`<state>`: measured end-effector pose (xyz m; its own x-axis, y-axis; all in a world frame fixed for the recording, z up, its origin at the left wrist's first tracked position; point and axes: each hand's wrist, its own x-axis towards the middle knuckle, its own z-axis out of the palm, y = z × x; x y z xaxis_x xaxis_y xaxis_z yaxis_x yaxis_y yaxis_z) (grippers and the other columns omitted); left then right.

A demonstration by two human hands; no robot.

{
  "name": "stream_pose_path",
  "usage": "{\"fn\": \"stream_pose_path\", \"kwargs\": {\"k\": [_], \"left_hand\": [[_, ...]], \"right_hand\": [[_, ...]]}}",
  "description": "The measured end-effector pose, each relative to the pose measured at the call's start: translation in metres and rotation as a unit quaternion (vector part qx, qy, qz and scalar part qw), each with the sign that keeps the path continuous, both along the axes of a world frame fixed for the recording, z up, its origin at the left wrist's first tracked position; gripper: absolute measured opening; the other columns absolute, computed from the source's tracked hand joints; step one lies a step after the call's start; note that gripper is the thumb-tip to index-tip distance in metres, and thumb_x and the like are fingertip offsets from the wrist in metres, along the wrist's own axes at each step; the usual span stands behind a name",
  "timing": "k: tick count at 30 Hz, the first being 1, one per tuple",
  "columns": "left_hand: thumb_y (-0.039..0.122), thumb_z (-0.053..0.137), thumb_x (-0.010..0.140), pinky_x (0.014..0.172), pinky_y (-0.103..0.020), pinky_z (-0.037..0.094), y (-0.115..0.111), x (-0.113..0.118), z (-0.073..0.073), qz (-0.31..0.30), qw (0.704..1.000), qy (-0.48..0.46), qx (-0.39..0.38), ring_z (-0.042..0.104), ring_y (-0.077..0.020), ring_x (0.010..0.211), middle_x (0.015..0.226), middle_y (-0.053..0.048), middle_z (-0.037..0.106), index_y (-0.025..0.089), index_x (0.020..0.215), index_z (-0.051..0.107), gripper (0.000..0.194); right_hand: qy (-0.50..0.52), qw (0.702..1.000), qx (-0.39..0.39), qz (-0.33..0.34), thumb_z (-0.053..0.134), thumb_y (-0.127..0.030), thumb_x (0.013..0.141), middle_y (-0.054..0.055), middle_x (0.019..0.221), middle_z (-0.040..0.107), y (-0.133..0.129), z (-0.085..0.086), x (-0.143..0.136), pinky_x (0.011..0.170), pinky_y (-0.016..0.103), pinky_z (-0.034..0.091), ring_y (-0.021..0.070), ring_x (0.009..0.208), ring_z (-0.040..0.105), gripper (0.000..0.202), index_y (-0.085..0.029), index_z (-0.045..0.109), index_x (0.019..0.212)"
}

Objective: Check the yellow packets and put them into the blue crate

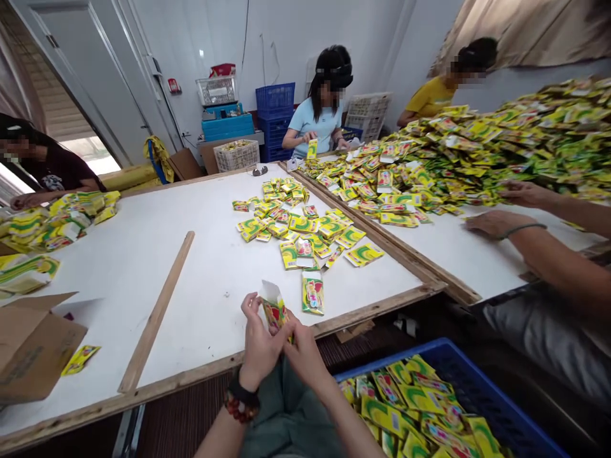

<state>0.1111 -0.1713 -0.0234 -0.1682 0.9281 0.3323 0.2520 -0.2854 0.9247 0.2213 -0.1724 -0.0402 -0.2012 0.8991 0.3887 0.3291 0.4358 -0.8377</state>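
Head view: I logged the left hand (261, 348) and right hand (301, 346) both grasping one small printed box (273, 313), white flap raised, by the white table's (214, 337) near edge. Similar boxes (305, 226) lay beyond; a filled blue crate (446, 348) stood lower right.

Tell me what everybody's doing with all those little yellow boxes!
The person's left hand and right hand hold one small yellow box, its white flap standing up. More yellow boxes lie scattered ahead on the white table, and others lie in the blue crate below. Across the table, someone in light blue holds one too. At right, another person's hands are near a huge heap.
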Motion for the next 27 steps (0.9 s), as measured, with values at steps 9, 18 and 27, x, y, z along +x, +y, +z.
{"fn": "stream_pose_path", "kwargs": {"k": [9,18,27], "left_hand": [[0.036,0.064,0.079,0.077,-0.037,0.053,-0.012,0.026,-0.053,0.025,0.99,0.116,0.082,0.064,-0.0243,0.097,0.119,-0.014,0.057,0.021,0.131,0.03,0.064],[0.022,0.055,0.084,0.091,-0.043,0.05,-0.008,0.024,-0.065,-0.033,0.969,0.136,0.206,0.055,-0.0251,0.117,0.13,-0.017,0.049,0.02,0.133,0.024,0.058],[0.029,0.056,0.079,0.071,-0.039,0.054,-0.001,0.031,-0.074,-0.043,0.969,0.223,0.093,0.065,-0.0263,0.087,0.105,-0.014,0.063,0.015,0.126,0.037,0.053]], "right_hand": [[0.19,0.967,-0.167,0.032,0.043,-0.03,0.093,0.006,0.136,0.057,-0.021,0.002,0.03,0.106,0.043,0.04,0.024,0.126,0.052,0.049,-0.022,0.045,0.141],[0.011,0.999,-0.035,-0.014,0.048,-0.027,0.093,0.005,0.125,0.066,-0.028,0.029,0.021,0.093,0.036,0.051,0.022,0.11,0.064,0.038,-0.026,0.058,0.13],[-0.043,0.995,0.051,-0.078,0.054,-0.02,0.087,0.008,0.106,0.074,-0.015,0.039,0.023,0.084,0.034,0.057,0.0226,0.095,0.071,0.031,-0.022,0.071,0.112]]}}
